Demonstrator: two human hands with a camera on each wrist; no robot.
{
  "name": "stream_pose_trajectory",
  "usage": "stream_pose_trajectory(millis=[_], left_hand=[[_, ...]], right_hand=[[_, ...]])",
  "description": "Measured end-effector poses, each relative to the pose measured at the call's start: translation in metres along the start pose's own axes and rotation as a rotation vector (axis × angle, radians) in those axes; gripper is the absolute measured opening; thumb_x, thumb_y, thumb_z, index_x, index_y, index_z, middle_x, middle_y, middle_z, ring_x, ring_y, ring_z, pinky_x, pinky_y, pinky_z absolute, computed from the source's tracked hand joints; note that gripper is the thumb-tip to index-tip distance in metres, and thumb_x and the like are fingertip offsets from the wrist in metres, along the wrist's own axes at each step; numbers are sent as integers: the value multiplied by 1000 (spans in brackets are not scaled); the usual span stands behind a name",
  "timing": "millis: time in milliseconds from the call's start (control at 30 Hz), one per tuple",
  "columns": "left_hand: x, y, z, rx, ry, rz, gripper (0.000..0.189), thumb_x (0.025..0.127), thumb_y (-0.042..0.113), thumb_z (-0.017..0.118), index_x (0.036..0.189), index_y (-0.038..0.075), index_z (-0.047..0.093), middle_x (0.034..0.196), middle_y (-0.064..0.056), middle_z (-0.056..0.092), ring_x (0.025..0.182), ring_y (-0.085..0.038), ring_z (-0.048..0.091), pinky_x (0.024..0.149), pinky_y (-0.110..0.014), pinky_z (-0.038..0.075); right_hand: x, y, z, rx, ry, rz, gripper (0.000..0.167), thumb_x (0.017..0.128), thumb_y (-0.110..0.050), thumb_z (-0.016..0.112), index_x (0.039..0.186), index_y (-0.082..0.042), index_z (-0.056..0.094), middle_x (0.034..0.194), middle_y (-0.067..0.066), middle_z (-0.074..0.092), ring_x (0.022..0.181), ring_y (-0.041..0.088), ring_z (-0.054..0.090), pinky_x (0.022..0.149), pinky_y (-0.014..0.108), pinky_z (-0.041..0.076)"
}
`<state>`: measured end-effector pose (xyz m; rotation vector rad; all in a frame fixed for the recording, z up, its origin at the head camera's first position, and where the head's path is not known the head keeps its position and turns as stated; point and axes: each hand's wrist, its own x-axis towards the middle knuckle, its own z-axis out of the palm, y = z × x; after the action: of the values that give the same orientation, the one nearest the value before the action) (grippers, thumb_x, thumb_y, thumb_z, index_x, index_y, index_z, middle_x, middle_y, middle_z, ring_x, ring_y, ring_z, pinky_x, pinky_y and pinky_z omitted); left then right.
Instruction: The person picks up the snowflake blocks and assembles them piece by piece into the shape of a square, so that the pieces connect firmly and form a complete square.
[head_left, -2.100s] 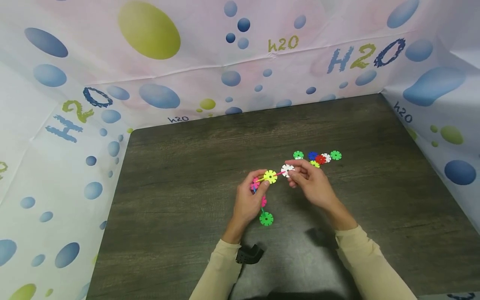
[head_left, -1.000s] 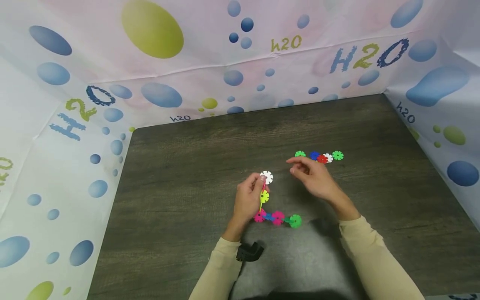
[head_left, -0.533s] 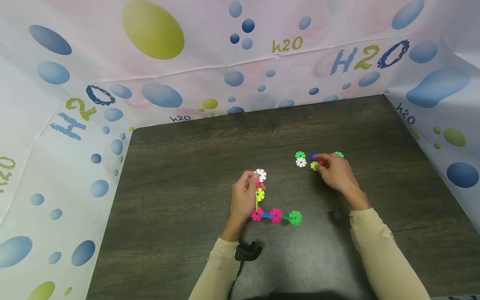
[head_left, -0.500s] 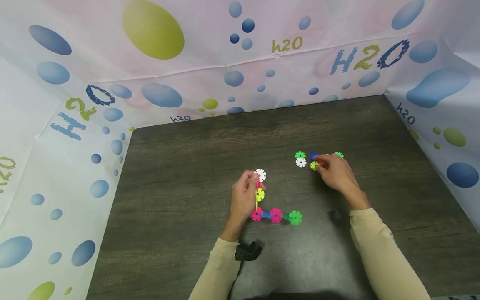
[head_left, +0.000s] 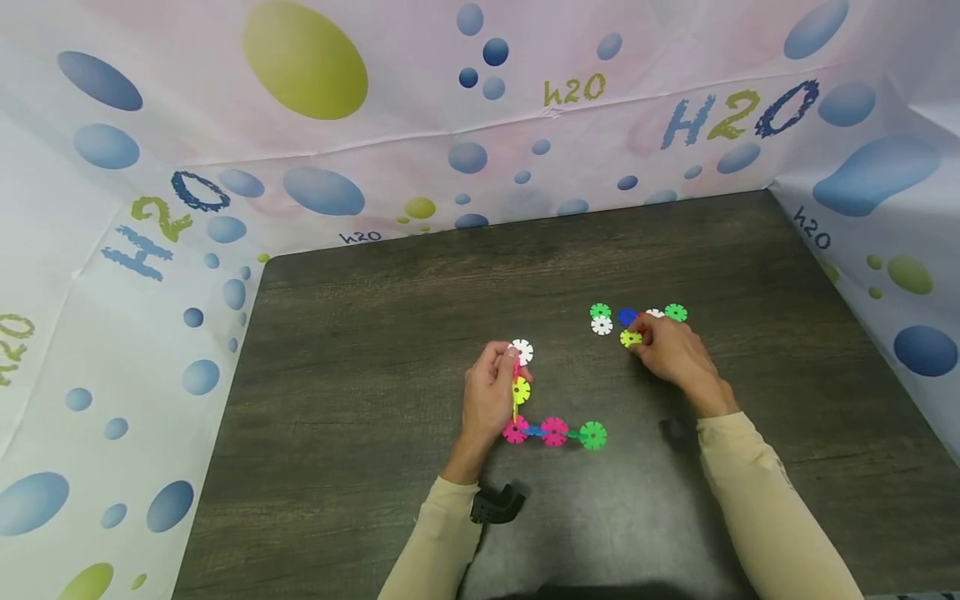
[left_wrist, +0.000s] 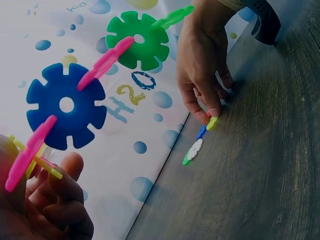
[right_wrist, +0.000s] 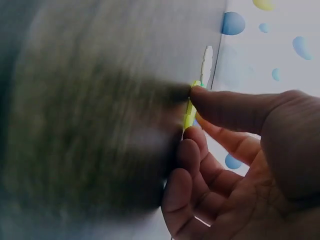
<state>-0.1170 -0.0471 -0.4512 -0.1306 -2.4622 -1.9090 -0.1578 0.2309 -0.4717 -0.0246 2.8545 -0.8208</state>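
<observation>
While the left hand (head_left: 487, 396) pinches the disc chain (head_left: 558, 437) near its white end — lower run trailing toward the person's right — the right hand (head_left: 673, 350) grips a loose yellow disc (head_left: 628, 337) between thumb and finger, down at the table (head_left: 360, 375). Blue disc (head_left: 626, 317) just beyond. White disc (head_left: 602, 326) and green disc (head_left: 599, 310) lie to its left.

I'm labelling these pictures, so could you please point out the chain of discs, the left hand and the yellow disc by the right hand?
Chain (head_left: 558, 426), head view: on a pink link.
Left hand (head_left: 488, 395), head view: between thumb and wrist.
Yellow disc (head_left: 626, 337), head view: its left side.
</observation>
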Motion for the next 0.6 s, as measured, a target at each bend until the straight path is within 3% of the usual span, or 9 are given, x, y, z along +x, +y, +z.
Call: stream_pose_trajectory(millis=[233,500,600], left_hand=[[-2,-1,2,-4,-12,-7,21,103,19,48,97,4,60,71,-14,68,48,-3,43,45,-17,32],[-2,-3,2,5,-26,5,22,103,21,46,97,5,60,69,-11,67,49,-3,43,46,-18,33],[-2,-2,2,2,-29,4,22,103,21,46,98,5,60,69,-12,67,49,-3,44,46,-18,33]], right_hand=[[0,0,-1,-4,-36,-33,39,82,-10,69,120,-6,63,84,8,63,73,22,57,60,32,40],[0,1,1,-6,-37,-36,32,86,-18,70,114,-5,62,86,12,64,75,25,59,61,37,43],[1,2,2,4,-28,2,36,87,-25,72,110,-2,57,90,15,63,78,27,60,64,40,43]])
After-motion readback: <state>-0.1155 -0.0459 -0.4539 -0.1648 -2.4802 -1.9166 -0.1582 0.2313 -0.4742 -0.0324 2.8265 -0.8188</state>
